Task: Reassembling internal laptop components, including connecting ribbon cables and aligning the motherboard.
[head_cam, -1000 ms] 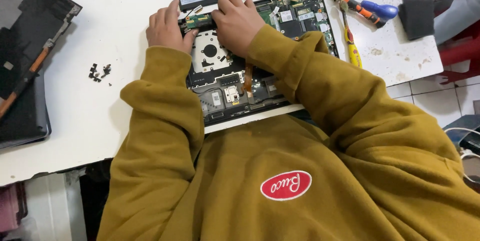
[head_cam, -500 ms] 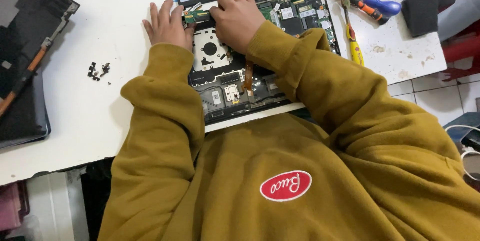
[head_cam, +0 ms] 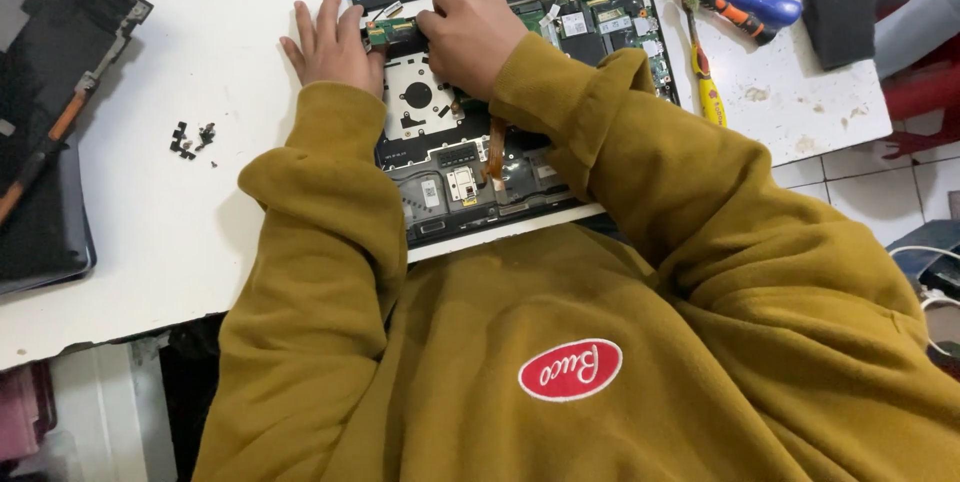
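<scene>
Both hands (head_cam: pixel 400 37) press a small green board (head_cam: pixel 392 30) in the opened laptop (head_cam: pixel 470 167)

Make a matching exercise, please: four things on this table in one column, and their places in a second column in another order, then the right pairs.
Things:
1. small black screws
2. yellow-handled screwdriver
3. opened laptop
4. dark cloth

Places:
A. under both hands
B. far right of the table, near its edge
C. on bare white table left of the left hand
D. just right of the laptop

Pairs: 1-C, 2-D, 3-A, 4-B
</scene>
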